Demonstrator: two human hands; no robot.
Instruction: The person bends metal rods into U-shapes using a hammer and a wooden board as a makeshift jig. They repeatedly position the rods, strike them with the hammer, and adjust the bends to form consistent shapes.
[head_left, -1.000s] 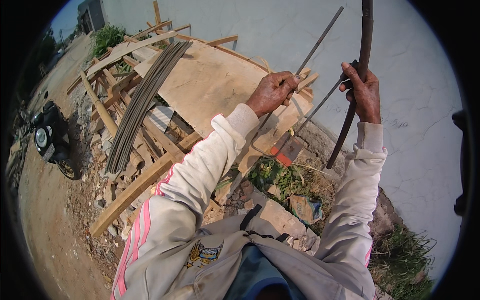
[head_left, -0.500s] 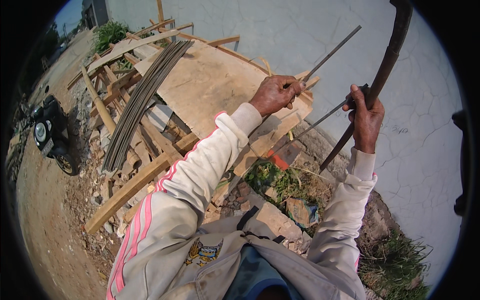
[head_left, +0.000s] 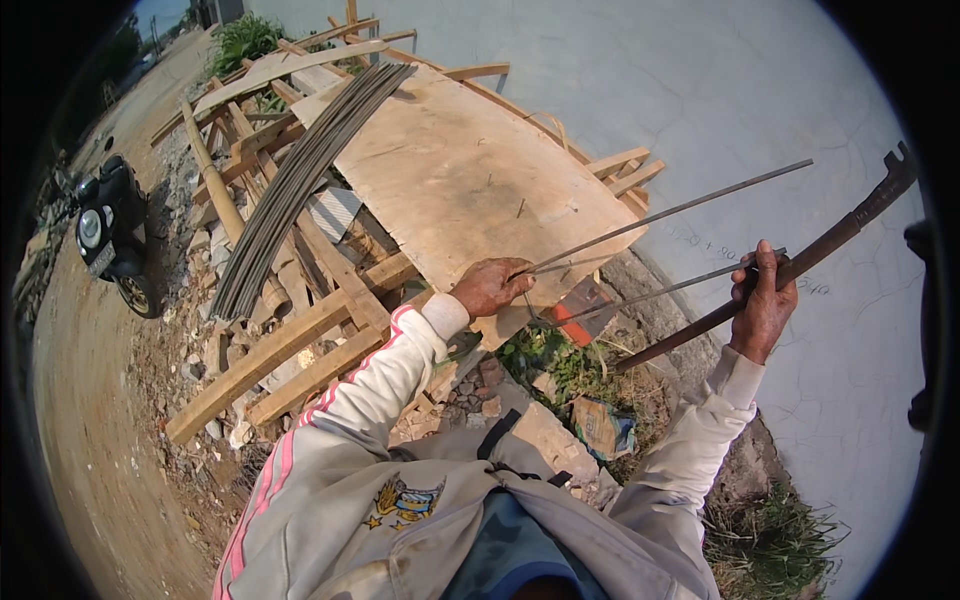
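Observation:
My left hand (head_left: 492, 288) is closed on a thin steel rod (head_left: 680, 205), which is bent back into a long U with its bend near my fingers. My right hand (head_left: 762, 310) grips a thick dark iron bar (head_left: 837, 232) with a notched head at its upper end, and holds the other leg of the rod (head_left: 690, 283) against it. Below the bend is a red and grey object (head_left: 582, 322), partly hidden. The rod crosses over a stained plywood sheet (head_left: 460, 160) lying on timber.
A bundle of steel rods (head_left: 305, 190) lies along a pile of planks (head_left: 255, 399) and rubble. A parked black scooter (head_left: 108, 240) stands on the dirt road (head_left: 75, 420) at left. A cracked pale wall (head_left: 690, 90) rises at right, with weeds (head_left: 770, 540) at its foot.
My left hand has moved down and left, and my right hand down and right. The rod and iron bar have swung from steep to flatter slants, their upper ends lower and farther right.

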